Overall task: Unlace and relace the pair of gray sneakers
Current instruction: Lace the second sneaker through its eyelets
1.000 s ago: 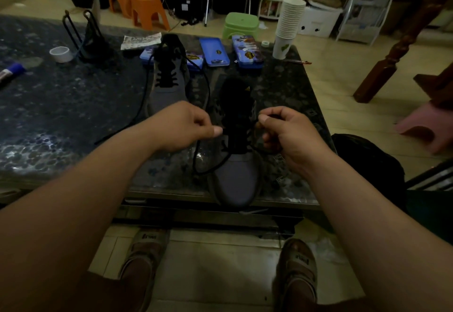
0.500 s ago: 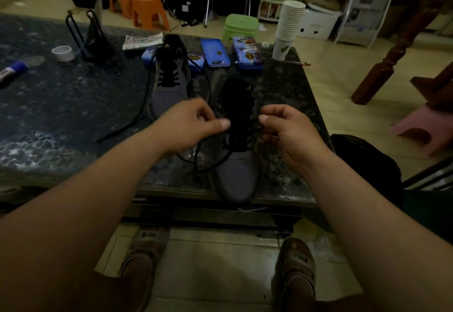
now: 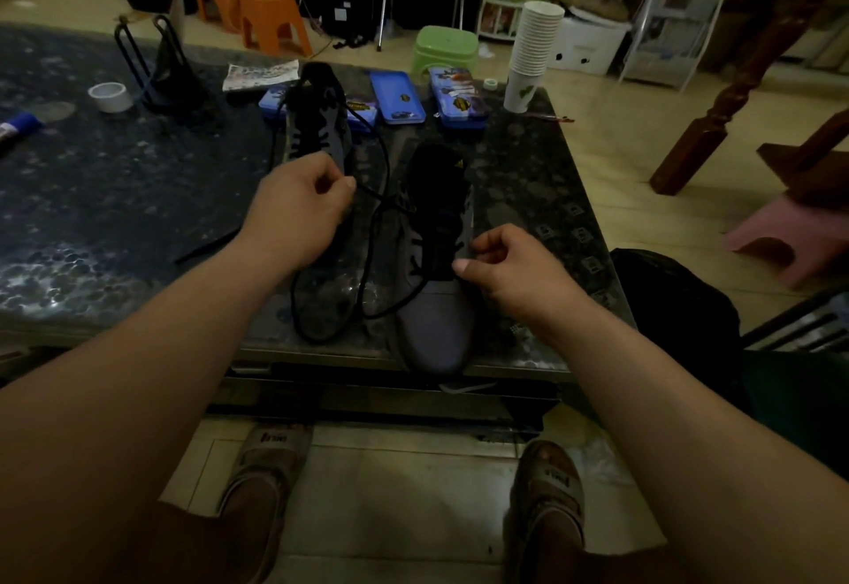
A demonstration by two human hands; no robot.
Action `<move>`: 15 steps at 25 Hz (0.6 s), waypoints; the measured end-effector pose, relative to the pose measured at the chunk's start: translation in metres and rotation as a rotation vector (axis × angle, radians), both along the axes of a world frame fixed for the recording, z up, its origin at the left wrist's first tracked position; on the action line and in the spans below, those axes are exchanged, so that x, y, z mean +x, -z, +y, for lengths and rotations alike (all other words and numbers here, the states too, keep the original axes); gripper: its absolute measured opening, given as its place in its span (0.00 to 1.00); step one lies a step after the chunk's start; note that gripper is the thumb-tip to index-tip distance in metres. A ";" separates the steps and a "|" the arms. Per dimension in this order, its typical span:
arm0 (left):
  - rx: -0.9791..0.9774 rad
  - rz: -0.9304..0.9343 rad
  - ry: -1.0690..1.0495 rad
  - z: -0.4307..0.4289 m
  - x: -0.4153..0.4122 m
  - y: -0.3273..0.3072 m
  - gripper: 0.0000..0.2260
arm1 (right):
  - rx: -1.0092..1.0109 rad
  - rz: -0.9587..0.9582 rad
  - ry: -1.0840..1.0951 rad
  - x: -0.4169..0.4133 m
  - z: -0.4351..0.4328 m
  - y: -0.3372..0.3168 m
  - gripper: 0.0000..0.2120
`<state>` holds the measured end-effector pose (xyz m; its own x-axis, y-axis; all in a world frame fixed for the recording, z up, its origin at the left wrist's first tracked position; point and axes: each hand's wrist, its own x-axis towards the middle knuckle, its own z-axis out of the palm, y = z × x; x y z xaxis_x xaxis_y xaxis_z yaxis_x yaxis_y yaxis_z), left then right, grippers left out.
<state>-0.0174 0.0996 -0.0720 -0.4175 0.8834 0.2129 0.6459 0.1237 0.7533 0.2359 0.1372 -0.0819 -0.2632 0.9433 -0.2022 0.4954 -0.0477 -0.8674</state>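
Observation:
Two gray sneakers with black laces lie on a dark speckled table (image 3: 115,216). The near sneaker (image 3: 436,326) points its toe over the table's front edge. Its black lace (image 3: 367,280) hangs in loose loops to its left. My left hand (image 3: 298,211) pinches a strand of that lace, pulled out to the left of the shoe. My right hand (image 3: 510,266) sits at the shoe's right side by the lower eyelets, fingers curled, pinching the lace there. The far sneaker (image 3: 317,128) lies behind my left hand, partly laced, with a lace trailing left.
At the back of the table lie blue tin cases (image 3: 397,96), a stack of paper cups (image 3: 533,55), a tape roll (image 3: 110,96) and a black wire stand (image 3: 161,69). A black bag (image 3: 675,308) sits to the right. Stools stand on the floor beyond.
My left hand moved up and left, drawing the lace out into a longer loop. My right hand dropped toward the shoe's lower eyelets.

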 end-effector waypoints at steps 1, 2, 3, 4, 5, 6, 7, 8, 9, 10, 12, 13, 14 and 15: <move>0.030 0.046 -0.016 0.001 0.000 0.001 0.11 | 0.013 -0.016 0.007 0.001 -0.001 0.001 0.16; 0.060 0.093 -0.040 0.002 0.000 0.002 0.11 | 0.024 -0.030 0.011 0.001 -0.001 0.003 0.16; 0.092 0.132 -0.073 0.004 0.000 0.002 0.11 | 0.041 -0.046 0.010 0.001 -0.002 0.004 0.15; 0.122 0.152 -0.103 0.006 -0.002 0.002 0.11 | 0.068 -0.068 0.005 0.001 -0.004 0.005 0.15; 0.142 0.163 -0.125 0.008 -0.005 0.002 0.11 | 0.099 -0.089 0.001 0.000 -0.005 0.005 0.15; 0.143 0.175 -0.129 0.011 -0.009 0.004 0.11 | 0.127 -0.105 -0.001 -0.001 -0.006 0.007 0.15; 0.114 0.180 -0.123 0.012 -0.011 0.007 0.11 | 0.142 -0.116 -0.001 -0.001 -0.006 0.008 0.15; 0.075 0.180 -0.118 0.013 -0.012 0.011 0.10 | 0.144 -0.123 -0.002 -0.001 -0.006 0.009 0.15; 0.044 0.180 -0.116 0.011 -0.011 0.013 0.10 | 0.137 -0.125 0.001 -0.001 -0.006 0.008 0.15; 0.016 0.192 -0.109 0.008 -0.009 0.013 0.09 | 0.127 -0.124 0.013 0.000 -0.007 0.006 0.15; 0.026 0.241 -0.098 -0.003 0.001 0.008 0.14 | 0.168 -0.139 0.053 -0.001 -0.009 0.000 0.12; 0.053 0.263 -0.089 -0.009 0.008 0.003 0.14 | 0.227 -0.157 0.058 -0.002 -0.013 -0.004 0.09; 0.050 0.263 -0.049 -0.017 0.017 -0.003 0.12 | 0.288 -0.164 0.043 -0.004 -0.017 -0.007 0.06; -0.023 0.239 0.043 -0.025 0.029 -0.007 0.11 | 0.338 -0.157 0.007 -0.008 -0.023 -0.009 0.03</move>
